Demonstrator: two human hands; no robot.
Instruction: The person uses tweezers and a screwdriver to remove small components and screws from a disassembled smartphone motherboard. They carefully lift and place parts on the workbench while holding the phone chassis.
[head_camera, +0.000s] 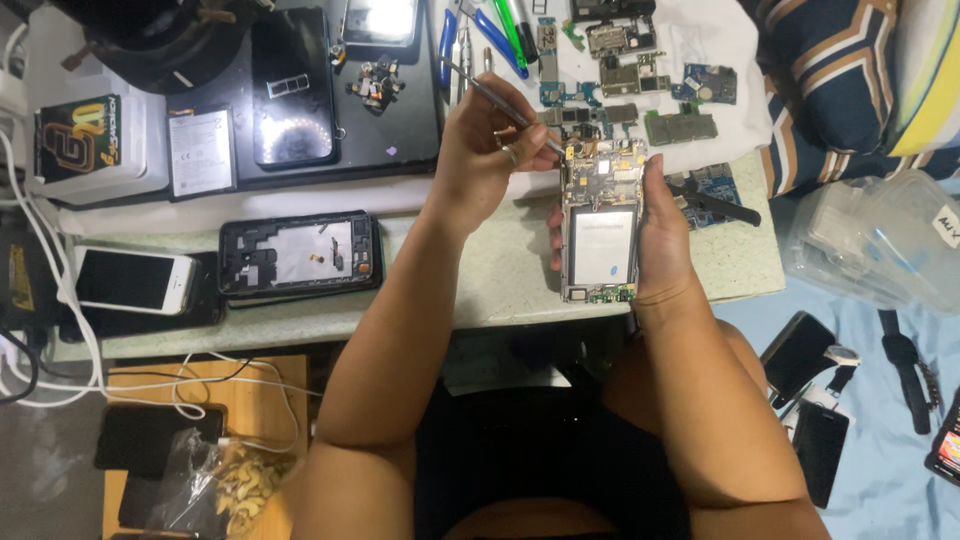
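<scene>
My right hand (665, 235) grips the opened grey phone with bare circuit boards (600, 220) above the worktop (480, 290); back cover already off. My left hand (485, 140) pinches a thin metal pry tool (500, 103) at its top board, still seated.

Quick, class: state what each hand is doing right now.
Left hand: closed on a thin metal tool, tip at the opened phone.
Right hand: fingers wrapped around the opened phone, holding it up.
</scene>
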